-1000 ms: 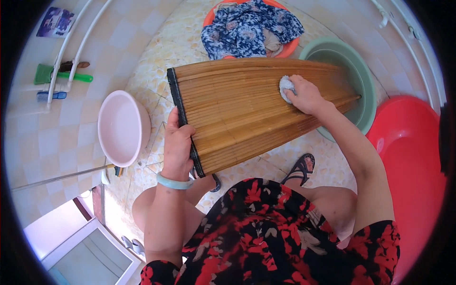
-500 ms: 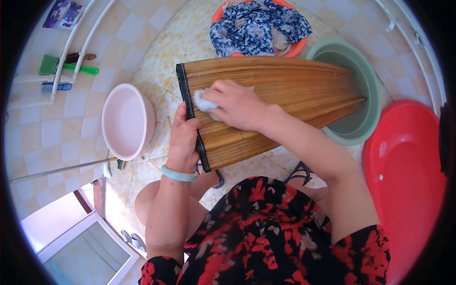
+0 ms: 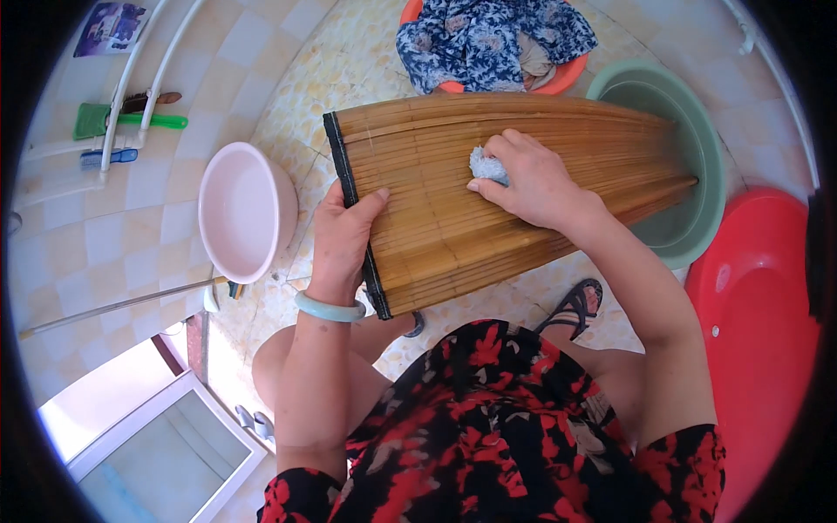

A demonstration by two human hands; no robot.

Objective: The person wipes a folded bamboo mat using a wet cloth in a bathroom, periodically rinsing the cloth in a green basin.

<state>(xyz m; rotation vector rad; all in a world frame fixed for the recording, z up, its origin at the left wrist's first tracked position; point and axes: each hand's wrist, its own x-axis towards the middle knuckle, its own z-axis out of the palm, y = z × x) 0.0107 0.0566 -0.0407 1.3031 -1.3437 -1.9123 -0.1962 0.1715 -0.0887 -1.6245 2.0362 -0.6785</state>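
A bamboo mat (image 3: 418, 227) with a black bound edge slopes away from me, its far end down inside a green tub (image 3: 645, 71). My left hand (image 3: 343, 231), with a pale bangle on the wrist, grips the near bound edge, thumb on top and fingers beneath. In my right hand (image 3: 539, 185) is a crumpled whitish-grey scrubber (image 3: 486, 166), pressed to the mat around its middle. The fingers partly cover the scrubber, so its full shape is hidden. The slats bend into a curve toward the tub.
A pale pink basin (image 3: 277, 209) stands at left on the tiled floor. Blue patterned cloth (image 3: 488, 44) fills an orange basin (image 3: 571, 77) at the far side. A red tub (image 3: 758, 349) lies along the right. Brushes, including a green one (image 3: 91, 120), sit on a wall rack.
My right hand has slid the scrubber rightward along the mat, from beside the bound edge toward the middle. My left hand still holds the edge, its thumb now stretched further onto the slats.
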